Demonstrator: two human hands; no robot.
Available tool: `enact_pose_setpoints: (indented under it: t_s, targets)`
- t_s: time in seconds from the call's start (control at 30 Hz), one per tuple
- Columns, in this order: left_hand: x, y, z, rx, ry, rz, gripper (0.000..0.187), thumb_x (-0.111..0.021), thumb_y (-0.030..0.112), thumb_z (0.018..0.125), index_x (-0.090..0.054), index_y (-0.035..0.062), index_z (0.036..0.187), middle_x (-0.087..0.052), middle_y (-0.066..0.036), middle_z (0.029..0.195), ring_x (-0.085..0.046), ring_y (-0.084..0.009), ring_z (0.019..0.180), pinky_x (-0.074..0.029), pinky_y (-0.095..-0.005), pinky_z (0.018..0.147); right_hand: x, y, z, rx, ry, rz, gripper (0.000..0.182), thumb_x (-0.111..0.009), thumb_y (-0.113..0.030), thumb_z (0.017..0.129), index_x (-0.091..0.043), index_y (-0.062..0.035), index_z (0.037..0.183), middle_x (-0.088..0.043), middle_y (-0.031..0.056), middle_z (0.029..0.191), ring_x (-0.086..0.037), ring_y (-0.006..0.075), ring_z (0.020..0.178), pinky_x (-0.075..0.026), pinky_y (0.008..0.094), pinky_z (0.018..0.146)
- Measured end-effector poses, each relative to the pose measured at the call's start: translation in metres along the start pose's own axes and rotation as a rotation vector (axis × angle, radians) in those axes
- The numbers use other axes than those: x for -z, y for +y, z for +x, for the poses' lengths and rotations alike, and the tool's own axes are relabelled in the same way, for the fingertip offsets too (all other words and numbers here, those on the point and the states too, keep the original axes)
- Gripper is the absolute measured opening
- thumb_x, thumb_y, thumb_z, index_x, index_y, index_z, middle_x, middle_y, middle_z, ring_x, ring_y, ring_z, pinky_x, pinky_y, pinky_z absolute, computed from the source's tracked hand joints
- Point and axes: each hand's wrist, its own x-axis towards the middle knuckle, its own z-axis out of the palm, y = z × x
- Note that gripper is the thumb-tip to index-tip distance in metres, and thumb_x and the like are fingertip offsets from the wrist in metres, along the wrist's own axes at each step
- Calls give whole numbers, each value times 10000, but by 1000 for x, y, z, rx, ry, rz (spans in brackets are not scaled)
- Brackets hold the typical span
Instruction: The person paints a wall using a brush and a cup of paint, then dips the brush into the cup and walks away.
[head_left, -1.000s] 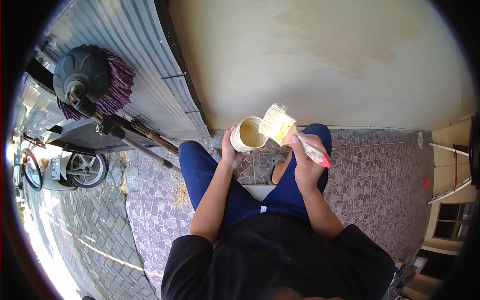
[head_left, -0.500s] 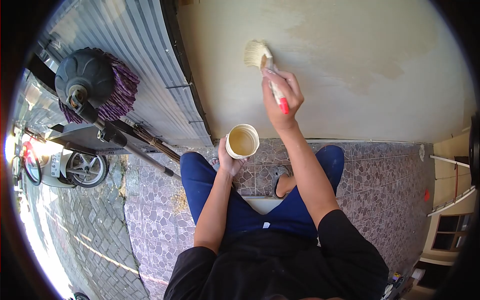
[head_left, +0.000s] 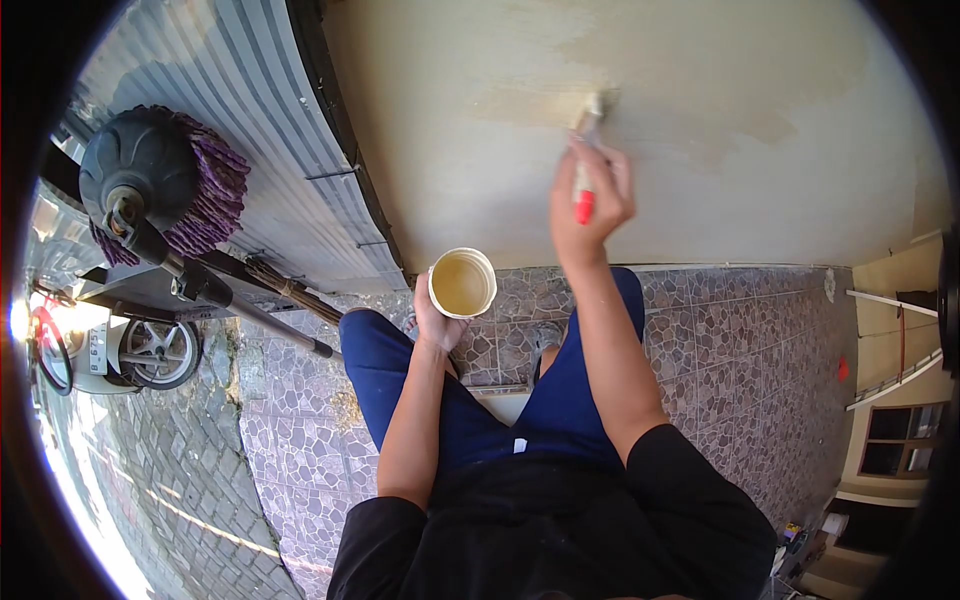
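Note:
My right hand grips a paintbrush with a red-tipped handle. Its bristles, blurred by motion, are against the pale wall. A darker, wet-looking streak lies on the wall around and left of the brush, and a larger tan patch spreads to its upper right. Low and to the left, my left hand is wrapped round a white plastic cup with yellowish liquid in it. The cup is held above the tiled floor, between my knees and the wall.
A mop with purple strands leans at the left by a corrugated metal panel. Beyond it stands a parked motorbike. Patterned tiles cover the floor. A ladder-like frame is at the far right.
My right hand has swept the paintbrush rightward along the wall, leaving a darker streak behind it. The cup stays in my left hand; the whole view has shifted slightly.

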Motion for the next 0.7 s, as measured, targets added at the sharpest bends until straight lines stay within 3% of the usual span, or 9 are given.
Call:
enact_pose_setpoints:
  t_s: [0.23,0.27,0.33,0.37,0.43,0.47,0.5,0.63,0.7]
  targets:
    - [31,-6,15,7,-93,13,595,-361,533,1029,-600,41,1264,-693,-194,1089,-706,-352,831,-534,-332,507,-42,-58,-9,14,-128,205,233,-746,68,751,-787,-51,948,-638,103,842,-659,251,673,-533,334,596]
    - [22,-8,13,17,-100,23,595,-361,533,1029,-600,41,1264,-693,-194,1089,-706,-352,831,-534,-332,507,-42,-60,-10,44,-205,352,230,-749,69,749,-783,-48,944,-638,103,843,-657,248,671,-535,339,595]
    - [2,-7,5,-12,-67,39,540,-359,525,1033,-662,86,1117,-720,-69,891,-714,-216,700,-598,-354,567,-40,-61,-14,123,-264,509,221,-757,80,746,-771,-39,932,-648,109,857,-675,245,681,-546,339,598]
    - [7,-9,9,-7,-72,47,540,-359,525,1033,-662,86,1117,-720,-69,891,-714,-216,700,-598,-354,567,-37,-53,-14,122,-255,502,221,-757,80,746,-771,-39,932,-648,109,857,-675,245,681,-546,339,598]
    - [27,-12,20,24,-146,1,573,-384,519,1023,-593,61,1297,-675,-232,1116,-702,-372,853,-572,-351,527,-23,-28,-10,95,-266,482,255,-759,96,748,-769,-46,960,-662,119,869,-699,250,708,-557,333,609]
    - [26,-13,20,26,-150,6,573,-384,519,1023,-593,61,1297,-675,-232,1116,-702,-372,853,-572,-351,527,-17,-9,-8,49,-230,428,253,-759,107,772,-768,-51,968,-677,124,882,-715,251,731,-566,329,617]
    - [25,-13,19,31,-155,1,567,-390,519,1022,-595,67,1296,-671,-235,1131,-701,-374,859,-570,-352,523,-5,12,-4,-24,-225,386,228,-752,102,778,-763,-33,962,-679,134,915,-744,311,875,-607,361,709]
    - [27,-12,18,39,-159,12,560,-400,526,1020,-598,77,1292,-661,-241,1167,-698,-380,872,-574,-357,515,42,73,-4,-34,-152,211,256,-744,117,791,-773,-50,983,-680,133,903,-748,303,896,-595,357,703]
    - [31,-10,15,39,-159,-3,561,-400,527,1020,-596,79,1294,-659,-240,1171,-698,-382,876,-577,-355,516,56,83,-7,-145,1,-12,259,-755,103,810,-781,-63,1008,-688,110,913,-706,247,804,-560,345,688]
